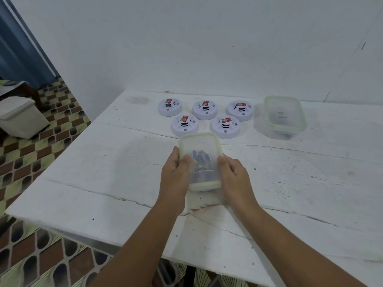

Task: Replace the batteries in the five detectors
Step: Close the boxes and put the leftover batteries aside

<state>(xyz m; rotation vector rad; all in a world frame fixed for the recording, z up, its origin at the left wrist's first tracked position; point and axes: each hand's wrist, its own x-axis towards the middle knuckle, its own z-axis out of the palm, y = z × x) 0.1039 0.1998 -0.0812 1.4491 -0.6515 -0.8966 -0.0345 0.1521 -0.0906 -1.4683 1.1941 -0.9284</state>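
Several round white detectors lie in two rows at the far middle of the white table [103,183], each with a red-labelled battery on top; one is at the front left [184,125], another at the front right [225,127]. A clear plastic container with a pale green rim [199,141] sits just in front of them, with dark batteries [201,160] visible inside. My left hand [176,172] grips its left side and my right hand [232,175] grips its right side, thumbs on top.
A second clear container with a green rim [298,112] stands at the far right of the table, something dark inside it. White walls rise behind the table. On the tiled floor to the left stands a white bin [20,117].
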